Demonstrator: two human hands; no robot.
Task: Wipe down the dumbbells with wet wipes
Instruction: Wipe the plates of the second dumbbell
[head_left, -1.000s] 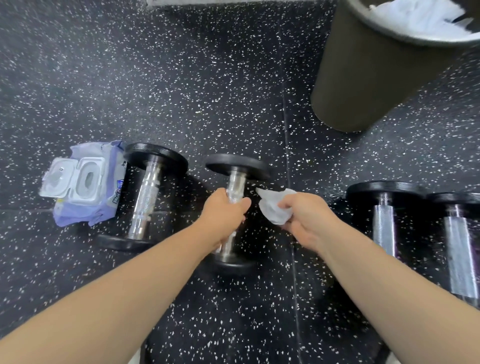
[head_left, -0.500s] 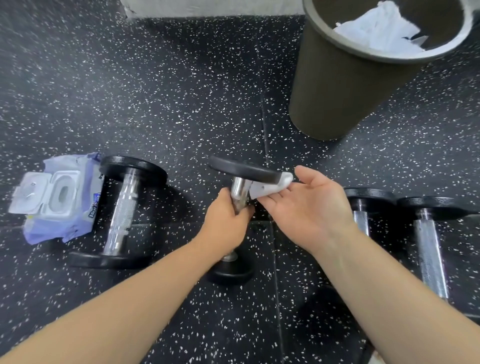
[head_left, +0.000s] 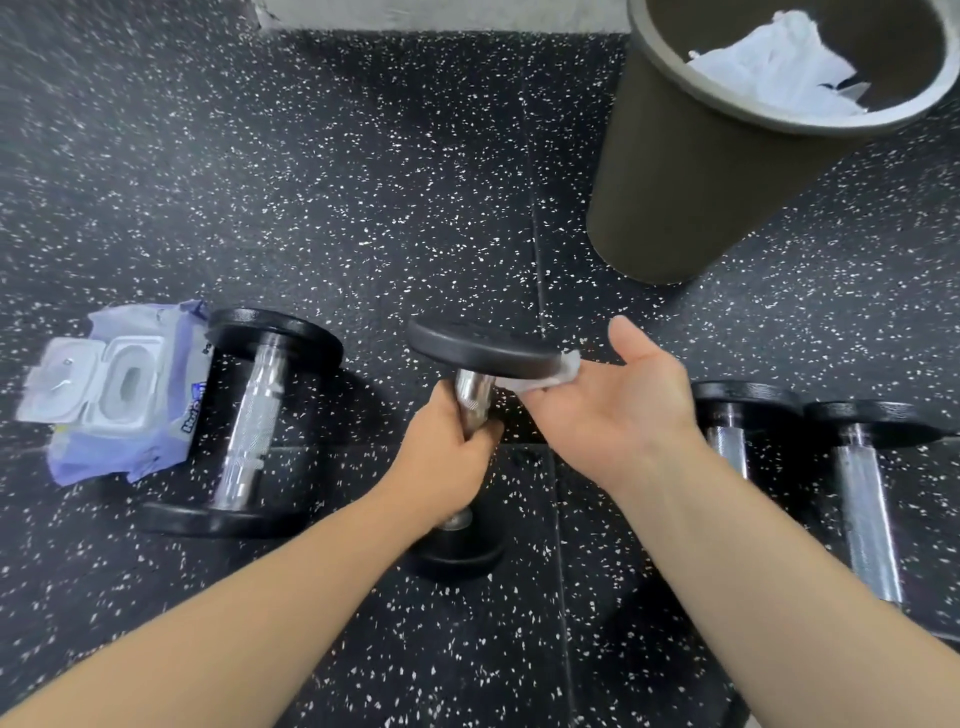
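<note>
Only blurred lettering (head_left: 193, 413) marks wipes pack (head_left: 122, 452); left hand (head_left: 441, 460) grips dumbbell (head_left: 483, 351).

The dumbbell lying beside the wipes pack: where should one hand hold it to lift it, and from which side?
Take the chrome handle at its middle, from above and slightly from the right. Its black heads rest on the floor, likely leaving room under it for fingers, and the wipes pack crowds the left side.

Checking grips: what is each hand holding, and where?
Left hand grips the dumbbell by its handle; right hand presses a wipe against the top plate.
</note>
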